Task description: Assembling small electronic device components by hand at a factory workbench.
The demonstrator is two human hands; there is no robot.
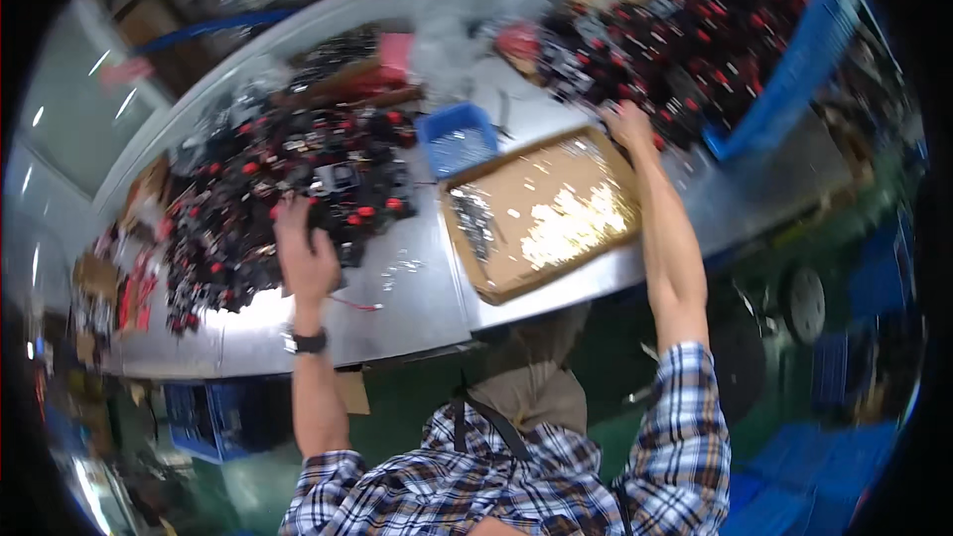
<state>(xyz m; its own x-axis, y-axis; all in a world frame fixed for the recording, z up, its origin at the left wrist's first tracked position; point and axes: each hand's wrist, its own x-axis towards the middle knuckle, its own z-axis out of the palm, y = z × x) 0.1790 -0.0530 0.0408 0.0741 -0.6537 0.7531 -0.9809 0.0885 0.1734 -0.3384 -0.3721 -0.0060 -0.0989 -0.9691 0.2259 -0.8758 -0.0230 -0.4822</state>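
My left hand (pixel 306 256) reaches onto a wide heap of small black parts with red pieces (pixel 268 174) on the left of the metal table. Its thumb stands apart from the stretched fingers, and I make out nothing held in them. My right hand (pixel 629 125) is at the near edge of a second heap of black and red parts (pixel 685 50), just past the far right corner of a shallow cardboard tray (pixel 476 286). Motion smears its fingers, so their grip is unclear. Small shiny metal pieces (pixel 571 228) lie in the tray, with darker slender pieces (pixel 475 223) along its left side.
A small blue bin (pixel 457 139) with clear-looking contents stands behind the tray. A large blue crate wall (pixel 784 79) rises at the right heap. Clear plastic bags (pixel 442 50) lie at the back. Tiny loose bits (pixel 402 268) and a red wire (pixel 359 306) are near the front edge.
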